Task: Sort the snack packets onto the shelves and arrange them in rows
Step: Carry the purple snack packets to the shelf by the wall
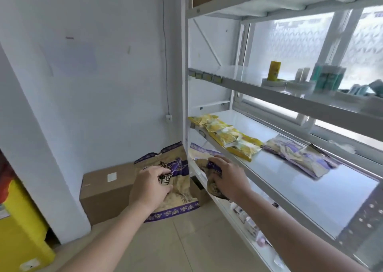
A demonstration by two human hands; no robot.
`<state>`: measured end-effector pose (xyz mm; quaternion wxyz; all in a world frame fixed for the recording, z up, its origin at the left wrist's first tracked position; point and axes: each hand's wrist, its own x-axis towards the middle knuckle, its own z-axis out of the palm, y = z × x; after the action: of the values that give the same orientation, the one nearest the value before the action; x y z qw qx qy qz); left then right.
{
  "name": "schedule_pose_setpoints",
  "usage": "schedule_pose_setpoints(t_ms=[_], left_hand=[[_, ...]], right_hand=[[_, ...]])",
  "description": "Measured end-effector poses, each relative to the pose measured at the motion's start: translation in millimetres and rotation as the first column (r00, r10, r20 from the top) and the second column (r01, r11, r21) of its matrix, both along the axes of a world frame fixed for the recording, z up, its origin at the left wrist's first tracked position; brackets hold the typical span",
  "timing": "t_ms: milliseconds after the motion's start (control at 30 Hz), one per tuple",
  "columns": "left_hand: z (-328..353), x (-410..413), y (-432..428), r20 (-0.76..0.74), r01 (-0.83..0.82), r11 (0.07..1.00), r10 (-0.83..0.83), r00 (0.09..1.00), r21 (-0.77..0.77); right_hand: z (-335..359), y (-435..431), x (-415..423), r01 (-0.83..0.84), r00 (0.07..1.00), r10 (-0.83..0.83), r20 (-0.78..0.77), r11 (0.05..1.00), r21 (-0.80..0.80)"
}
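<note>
The left hand [150,185] grips a tan bag [180,190] above a box [99,188], and the right hand [227,178] curls round a packet [213,166] at the shelf's [310,188] front edge. Farther in, yellow packets [230,136] and purple packets [300,155] lie loosely overlapped on it. Sorting looks begun, with rows not yet made.

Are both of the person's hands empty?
No, the left hand grips a big brown bag, and the right hand holds a small packet.

left hand [149,185], right hand [228,180] — gripping packets [182,189]
</note>
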<state>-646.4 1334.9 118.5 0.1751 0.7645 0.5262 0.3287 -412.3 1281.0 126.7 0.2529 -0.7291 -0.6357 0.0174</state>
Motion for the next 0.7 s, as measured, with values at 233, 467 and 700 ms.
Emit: schedule_pose_setpoints(t_ms=[233, 467, 700], left_hand=[[-38.7, 15.2, 174.5, -0.019, 0.168, 0.984, -0.170, 0.985, -0.067], [-39.2, 94.8, 304.9, -0.082, 0.365, 0.921, -0.378, 0.922, -0.138], [-46.1, 228.3, 401.7, -0.127, 0.528, 0.836, -0.546, 0.828, -0.153]], right_hand=[[-26.7, 130.0, 17.2, 0.177, 0.984, -0.178, -0.015, 0.983, -0.054], [-36.4, 190.6, 71.2, 0.418, 0.907, -0.420, 0.015, 0.899, -0.128], [-57.9, 239.0, 174.9, 0.621, 0.782, -0.623, 0.028, 0.773, -0.130]])
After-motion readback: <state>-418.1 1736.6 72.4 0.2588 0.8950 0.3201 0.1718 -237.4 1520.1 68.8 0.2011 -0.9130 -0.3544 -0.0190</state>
